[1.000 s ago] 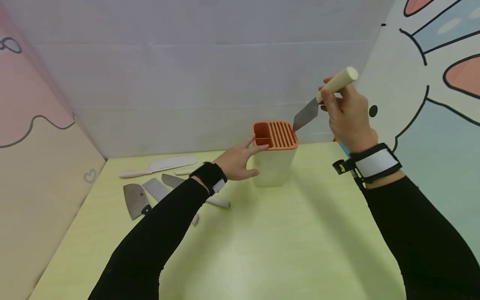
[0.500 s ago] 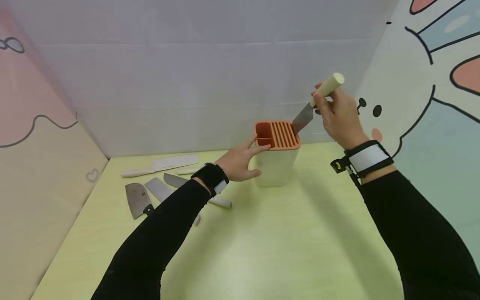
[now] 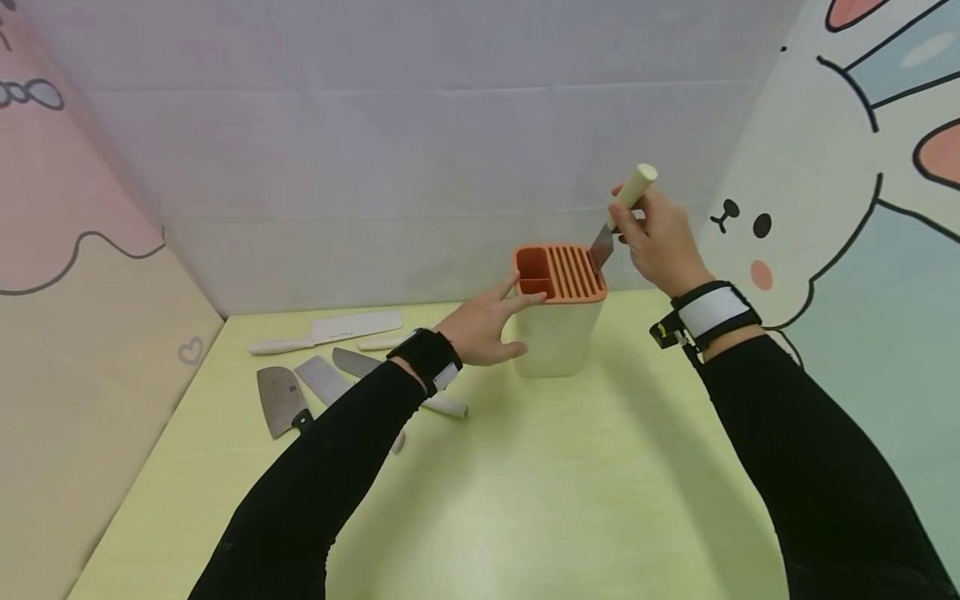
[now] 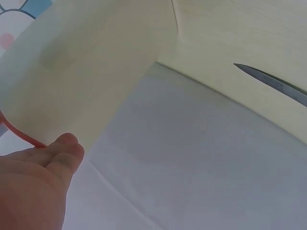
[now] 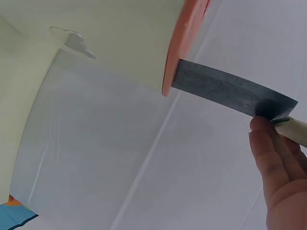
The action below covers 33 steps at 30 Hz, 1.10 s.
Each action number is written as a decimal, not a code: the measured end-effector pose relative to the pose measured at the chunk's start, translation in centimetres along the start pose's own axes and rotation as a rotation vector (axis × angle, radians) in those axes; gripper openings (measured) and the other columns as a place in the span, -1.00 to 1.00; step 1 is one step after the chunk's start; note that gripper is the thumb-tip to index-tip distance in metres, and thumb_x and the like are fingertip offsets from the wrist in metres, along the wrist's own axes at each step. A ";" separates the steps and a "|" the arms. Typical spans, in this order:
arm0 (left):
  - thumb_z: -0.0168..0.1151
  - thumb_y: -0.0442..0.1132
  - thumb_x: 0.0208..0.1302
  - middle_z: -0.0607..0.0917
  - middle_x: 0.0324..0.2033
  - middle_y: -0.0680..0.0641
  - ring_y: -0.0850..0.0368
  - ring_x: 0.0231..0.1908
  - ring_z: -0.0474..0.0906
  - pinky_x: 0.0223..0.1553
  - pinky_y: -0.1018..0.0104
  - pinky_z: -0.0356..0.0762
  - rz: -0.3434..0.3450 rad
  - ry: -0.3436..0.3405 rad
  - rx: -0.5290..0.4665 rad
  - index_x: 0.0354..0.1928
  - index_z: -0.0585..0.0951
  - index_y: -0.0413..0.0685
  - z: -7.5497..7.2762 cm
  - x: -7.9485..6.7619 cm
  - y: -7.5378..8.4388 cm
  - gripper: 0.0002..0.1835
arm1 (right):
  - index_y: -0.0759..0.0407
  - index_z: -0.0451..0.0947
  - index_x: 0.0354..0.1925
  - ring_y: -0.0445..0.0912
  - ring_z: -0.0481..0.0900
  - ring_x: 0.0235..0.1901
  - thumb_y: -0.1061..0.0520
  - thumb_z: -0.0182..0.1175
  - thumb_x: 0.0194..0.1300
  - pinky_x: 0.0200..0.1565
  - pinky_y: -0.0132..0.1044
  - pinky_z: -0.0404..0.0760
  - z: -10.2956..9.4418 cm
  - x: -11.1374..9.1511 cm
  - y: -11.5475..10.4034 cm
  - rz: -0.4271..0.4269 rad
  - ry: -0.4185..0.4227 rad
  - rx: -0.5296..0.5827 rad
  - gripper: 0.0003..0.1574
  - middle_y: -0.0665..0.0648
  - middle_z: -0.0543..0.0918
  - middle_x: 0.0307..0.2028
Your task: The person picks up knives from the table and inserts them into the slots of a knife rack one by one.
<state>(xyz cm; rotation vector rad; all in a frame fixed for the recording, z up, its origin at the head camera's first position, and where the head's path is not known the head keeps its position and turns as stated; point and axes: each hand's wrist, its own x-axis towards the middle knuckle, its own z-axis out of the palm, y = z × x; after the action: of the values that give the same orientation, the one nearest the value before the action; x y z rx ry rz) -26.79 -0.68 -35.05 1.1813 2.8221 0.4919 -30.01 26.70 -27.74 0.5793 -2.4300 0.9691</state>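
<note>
My right hand (image 3: 660, 240) grips a knife by its cream handle (image 3: 633, 193), which tilts up to the right. Its grey blade (image 5: 225, 88) enters the right end of the slotted orange lid in the right wrist view; the tip is hidden inside. The cream knife holder (image 3: 558, 342) stands upright on the table, its orange top (image 3: 573, 275) divided into several slots and two open compartments at left. My left hand (image 3: 487, 325) rests on the holder's left side with fingers spread, fingertips on the orange rim. In the left wrist view, fingers (image 4: 67, 148) touch the holder's wall near that rim.
Several knives lie left of the holder, partly under my left forearm: a black-handled cleaver (image 3: 281, 400), a white-handled knife (image 3: 356, 326) at the back and others with pale handles (image 3: 446, 406). A pale wall (image 3: 375, 183) rises behind the table (image 3: 525, 500).
My right hand has moved left and down with the knife, and more of the blade has gone into the holder's right-hand slot. My left hand has stayed on the rim.
</note>
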 end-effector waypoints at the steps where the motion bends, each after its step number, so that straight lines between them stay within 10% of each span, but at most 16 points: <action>1: 0.21 0.02 0.23 -0.15 0.45 -0.19 -0.04 0.20 0.33 -0.06 0.22 0.52 -0.001 0.000 0.002 0.43 0.07 0.34 0.0 0.0 0.0 -0.22 | 0.18 0.28 0.22 0.04 0.62 -0.20 -0.07 -0.13 0.47 -0.18 -0.05 0.63 0.1 0.0 0.1 0.004 -0.007 0.002 -0.49 0.29 0.53 -0.01; 33: 0.22 0.04 0.24 -0.19 0.45 -0.17 -0.02 0.12 0.41 -0.12 0.26 0.54 0.005 0.002 0.018 0.44 0.03 0.36 0.1 -0.4 0.3 -0.20 | 0.10 0.24 0.25 0.09 0.58 -0.15 -0.16 -0.20 0.48 -0.11 -0.01 0.59 1.8 -0.3 1.5 0.118 -0.122 -0.003 -0.45 0.27 0.49 -0.01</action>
<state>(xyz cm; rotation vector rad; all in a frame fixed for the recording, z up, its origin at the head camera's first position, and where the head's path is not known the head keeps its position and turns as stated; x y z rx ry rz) -26.31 -0.71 -35.09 1.1923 2.8319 0.4692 -31.01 26.47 -29.89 0.5121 -2.5987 1.0038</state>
